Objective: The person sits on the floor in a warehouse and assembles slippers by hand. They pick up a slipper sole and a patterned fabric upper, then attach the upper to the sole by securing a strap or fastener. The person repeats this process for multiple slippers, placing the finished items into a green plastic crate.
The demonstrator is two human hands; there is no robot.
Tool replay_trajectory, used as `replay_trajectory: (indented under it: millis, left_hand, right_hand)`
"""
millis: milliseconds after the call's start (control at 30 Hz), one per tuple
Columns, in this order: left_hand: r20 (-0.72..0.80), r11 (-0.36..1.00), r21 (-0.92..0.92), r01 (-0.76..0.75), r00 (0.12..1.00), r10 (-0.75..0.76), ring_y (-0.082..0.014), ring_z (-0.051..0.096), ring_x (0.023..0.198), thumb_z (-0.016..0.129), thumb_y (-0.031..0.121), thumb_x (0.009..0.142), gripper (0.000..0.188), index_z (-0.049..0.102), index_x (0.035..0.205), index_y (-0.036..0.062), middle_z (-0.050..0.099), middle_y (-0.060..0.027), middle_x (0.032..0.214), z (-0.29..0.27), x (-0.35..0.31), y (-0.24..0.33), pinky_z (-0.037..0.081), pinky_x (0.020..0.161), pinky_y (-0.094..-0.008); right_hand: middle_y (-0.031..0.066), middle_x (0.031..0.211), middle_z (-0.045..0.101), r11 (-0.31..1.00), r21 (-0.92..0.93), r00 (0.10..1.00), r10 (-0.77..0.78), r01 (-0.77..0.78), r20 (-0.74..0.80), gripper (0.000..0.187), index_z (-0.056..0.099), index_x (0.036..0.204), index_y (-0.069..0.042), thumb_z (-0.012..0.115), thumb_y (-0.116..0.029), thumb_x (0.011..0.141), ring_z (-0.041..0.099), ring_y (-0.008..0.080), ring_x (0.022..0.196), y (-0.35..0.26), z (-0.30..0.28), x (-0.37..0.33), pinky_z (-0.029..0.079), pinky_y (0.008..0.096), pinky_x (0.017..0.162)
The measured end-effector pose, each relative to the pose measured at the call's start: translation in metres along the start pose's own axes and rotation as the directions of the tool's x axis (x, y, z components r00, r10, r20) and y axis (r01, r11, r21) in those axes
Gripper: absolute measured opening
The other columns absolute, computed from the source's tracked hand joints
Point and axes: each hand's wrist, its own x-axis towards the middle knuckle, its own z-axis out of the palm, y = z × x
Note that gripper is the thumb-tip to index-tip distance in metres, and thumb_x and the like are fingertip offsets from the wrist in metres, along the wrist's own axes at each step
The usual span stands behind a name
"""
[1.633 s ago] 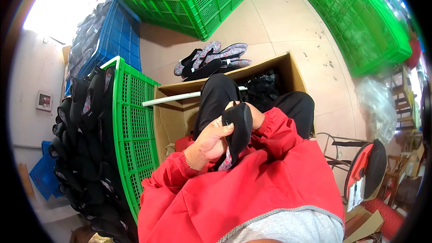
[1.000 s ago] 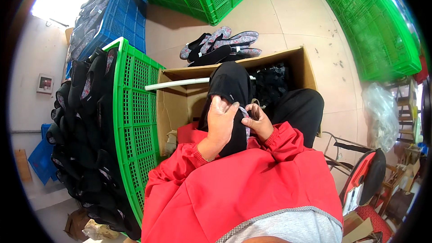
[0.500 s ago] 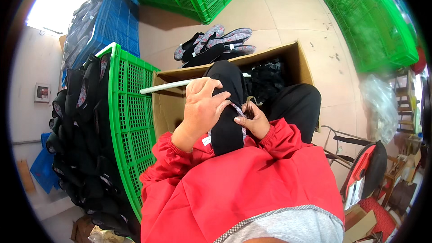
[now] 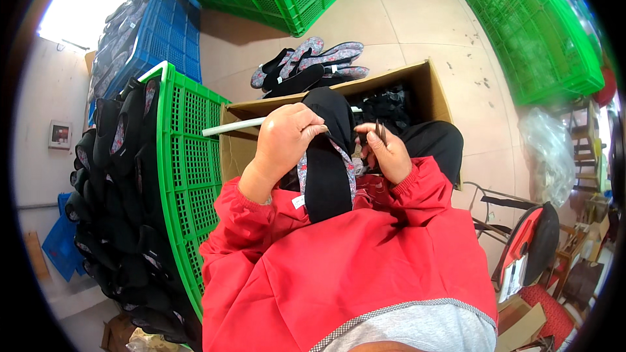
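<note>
- One black shoe [image 4: 328, 182] with a flowered lining lies in the lap; work on it looks unfinished, with both hands about it.
- A white label [image 4: 298, 202] shows at its left edge, too small to read.
- Left hand [image 4: 287, 140]: fingers together by the shoe's upper edge; I cannot tell whether they pinch it.
- Right hand [image 4: 386, 154]: fingers clamped on a dark pointed tool [image 4: 381, 132], just beside the shoe.
- The box [image 4: 438, 94] beyond holds dark things.
- The green crate [image 4: 189, 156], left, is heaped with shoes [image 4: 117, 221].
- Farther, loose shoes [image 4: 306, 68] lie on the floor [image 4: 385, 16]; done or waiting, I cannot tell.
</note>
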Motion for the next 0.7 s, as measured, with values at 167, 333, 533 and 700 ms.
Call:
replay_trajectory:
  millis: [167,333,533,700]
  left_hand:
    - [0.068,0.992,-0.079,0.097,0.993,-0.092,-0.0291,0.061,0.075,0.073,0.01,0.079,0.012,0.065,0.077,0.0012,0.061,-0.0108,0.078,0.0,0.01,-0.002,0.047,0.066,-0.0373]
    - [0.073,0.984,-0.133,0.12,0.991,-0.111,-0.0288,0.06,0.073,0.07,0.013,0.083,0.013,0.064,0.081,0.002,0.059,-0.0107,0.077,0.003,0.012,-0.008,0.046,0.067,-0.037]
    - [0.082,0.991,-0.083,0.11,0.991,-0.103,-0.0251,0.061,0.074,0.068,0.013,0.084,0.011,0.064,0.081,0.0029,0.061,-0.008,0.077,0.005,0.017,-0.003,0.046,0.067,-0.0347]
    - [0.079,0.99,-0.09,0.105,0.992,-0.098,-0.0256,0.061,0.072,0.068,0.013,0.084,0.012,0.064,0.08,0.0028,0.06,-0.0085,0.076,0.006,0.017,-0.006,0.046,0.066,-0.0352]
  right_hand:
    - [0.0134,0.091,0.067,0.881,-0.382,0.959,-0.237,0.279,0.154,0.042,0.045,0.126,-0.004,0.047,-0.039,0.103,0.067,0.0234,0.079,-0.028,0.003,0.005,0.051,0.0339,0.07]
    - [0.017,0.094,0.069,0.871,-0.465,0.977,-0.073,0.161,0.201,0.032,0.05,0.114,-0.006,0.053,-0.034,0.099,0.067,0.0352,0.09,-0.034,0.011,0.012,0.05,0.0413,0.077]
    - [0.0122,0.084,0.07,0.813,-0.569,0.988,-0.041,0.12,0.149,0.022,0.056,0.103,-0.008,0.058,-0.029,0.095,0.067,0.0337,0.082,-0.051,0.019,0.019,0.049,0.0425,0.07]
    - [0.0108,0.079,0.069,0.787,-0.607,0.99,-0.038,0.114,0.136,0.018,0.057,0.1,-0.009,0.061,-0.026,0.094,0.067,0.0322,0.077,-0.057,0.024,0.022,0.049,0.0423,0.067]
